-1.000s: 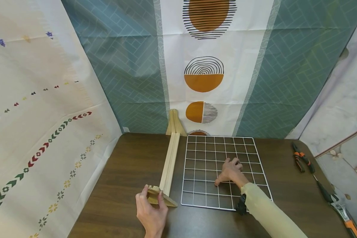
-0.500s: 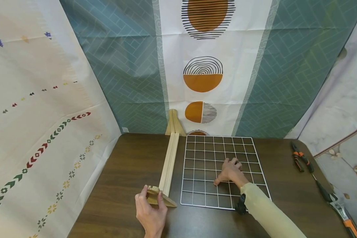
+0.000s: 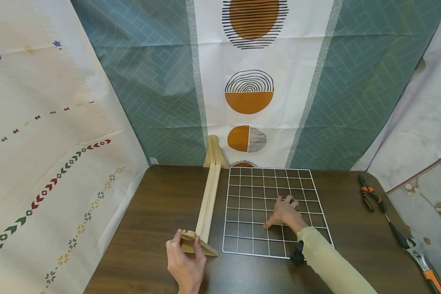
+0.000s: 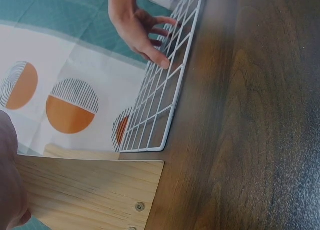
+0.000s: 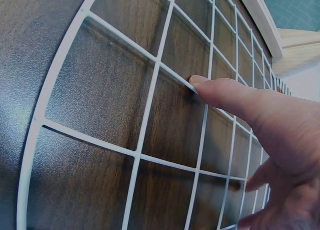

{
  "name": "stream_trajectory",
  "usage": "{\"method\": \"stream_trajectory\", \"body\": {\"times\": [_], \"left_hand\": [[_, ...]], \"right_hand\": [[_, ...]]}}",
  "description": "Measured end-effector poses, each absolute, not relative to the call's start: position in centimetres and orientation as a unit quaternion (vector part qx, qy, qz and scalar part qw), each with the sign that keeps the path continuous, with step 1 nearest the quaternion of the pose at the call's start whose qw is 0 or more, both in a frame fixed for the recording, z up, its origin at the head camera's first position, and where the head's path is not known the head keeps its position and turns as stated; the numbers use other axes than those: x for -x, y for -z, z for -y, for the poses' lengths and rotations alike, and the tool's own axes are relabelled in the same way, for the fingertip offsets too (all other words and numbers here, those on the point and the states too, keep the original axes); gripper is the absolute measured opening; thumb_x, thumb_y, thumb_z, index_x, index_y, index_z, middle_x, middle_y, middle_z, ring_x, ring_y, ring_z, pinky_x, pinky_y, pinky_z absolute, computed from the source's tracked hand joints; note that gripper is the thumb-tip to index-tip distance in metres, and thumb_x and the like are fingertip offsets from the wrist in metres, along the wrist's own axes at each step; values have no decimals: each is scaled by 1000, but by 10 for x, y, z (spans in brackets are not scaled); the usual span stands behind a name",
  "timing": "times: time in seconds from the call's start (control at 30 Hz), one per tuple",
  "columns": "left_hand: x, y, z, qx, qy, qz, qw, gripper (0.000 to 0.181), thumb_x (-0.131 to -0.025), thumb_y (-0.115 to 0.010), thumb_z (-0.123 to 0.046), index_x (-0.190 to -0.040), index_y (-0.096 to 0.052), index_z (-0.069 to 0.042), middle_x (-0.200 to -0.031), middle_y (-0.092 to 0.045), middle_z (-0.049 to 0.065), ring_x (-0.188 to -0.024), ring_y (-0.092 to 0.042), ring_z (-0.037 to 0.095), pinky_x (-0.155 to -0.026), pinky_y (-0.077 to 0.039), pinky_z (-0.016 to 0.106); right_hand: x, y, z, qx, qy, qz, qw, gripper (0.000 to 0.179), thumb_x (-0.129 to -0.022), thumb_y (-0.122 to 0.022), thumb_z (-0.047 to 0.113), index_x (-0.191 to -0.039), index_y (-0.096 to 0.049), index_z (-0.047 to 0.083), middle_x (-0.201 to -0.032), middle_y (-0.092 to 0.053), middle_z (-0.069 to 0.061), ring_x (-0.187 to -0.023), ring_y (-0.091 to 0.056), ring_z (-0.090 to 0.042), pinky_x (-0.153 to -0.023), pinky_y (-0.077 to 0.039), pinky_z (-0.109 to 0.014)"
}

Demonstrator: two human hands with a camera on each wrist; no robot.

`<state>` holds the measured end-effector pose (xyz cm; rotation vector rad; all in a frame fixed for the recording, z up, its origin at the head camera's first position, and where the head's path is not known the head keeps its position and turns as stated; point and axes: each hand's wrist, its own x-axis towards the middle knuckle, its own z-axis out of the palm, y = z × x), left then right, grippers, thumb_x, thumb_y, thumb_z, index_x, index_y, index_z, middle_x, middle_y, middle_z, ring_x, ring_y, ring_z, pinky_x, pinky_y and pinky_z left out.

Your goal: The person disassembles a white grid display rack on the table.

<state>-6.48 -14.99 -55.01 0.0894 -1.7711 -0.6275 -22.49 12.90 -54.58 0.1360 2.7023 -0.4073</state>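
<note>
My left hand point(image 3: 186, 265) pinches the top of the near end panel point(image 3: 207, 248) of a pale wooden stand point(image 3: 208, 200), thumb on one side and fingers on the other. The stand lies lengthwise on the table, with a long grooved bar and a second flared panel point(image 3: 214, 153) at the back. In the left wrist view, metal screw heads point(image 4: 140, 207) show on the near panel. Right of the bar lies a white wire grid point(image 4: 170, 109), flat and close alongside. Fingers spread, my right hand point(image 3: 284, 214) rests on its middle, thumb tip point(image 5: 198, 81) on a wire.
Along the right side of the brown table point(image 3: 161, 204) lie pliers point(image 3: 366, 198) with orange and black handles, a black-handled screwdriver point(image 3: 398, 234) and an adjustable wrench point(image 3: 420, 259). Patterned cloth point(image 3: 154, 102) hangs behind and on both sides.
Both hands keep their places on the stand and the grid. Only the head view has shifted slightly.
</note>
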Motion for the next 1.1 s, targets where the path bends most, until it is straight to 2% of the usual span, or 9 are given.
{"method": "stream_trajectory", "body": {"times": [0.23, 0.8, 1.0, 1.1], "left_hand": [[65, 551, 151, -40, 271, 762, 586, 50, -95, -62, -37, -115, -59, 9, -83, -54, 20, -69, -55, 32, -60, -43, 36], [67, 552, 151, -31, 274, 763, 584, 51, -95, -62, -38, -115, -59, 9, -83, -55, 20, -70, -56, 31, -61, -44, 34], [62, 550, 159, -21, 279, 785, 553, 55, -96, -65, -42, -117, -59, 8, -87, -56, 19, -73, -59, 29, -62, -47, 35], [58, 547, 166, -10, 301, 793, 529, 61, -94, -65, -48, -121, -59, 7, -93, -59, 19, -79, -62, 28, -69, -51, 29]], "right_hand": [[225, 546, -129, -49, 155, -965, 208, 140, -53, -96, 51, -154, -18, -6, -140, -15, -45, -120, -26, -63, -82, -43, -72], [225, 547, -133, -56, 157, -963, 210, 139, -54, -96, 51, -156, -19, -4, -143, -12, -44, -123, -24, -63, -83, -42, -73], [223, 549, -132, -52, 166, -963, 208, 137, -55, -95, 51, -155, -20, -3, -144, -13, -43, -126, -22, -62, -87, -39, -75], [221, 550, -133, -46, 166, -964, 203, 136, -55, -95, 53, -155, -22, -3, -145, -13, -42, -129, -21, -62, -88, -38, -75]]}}
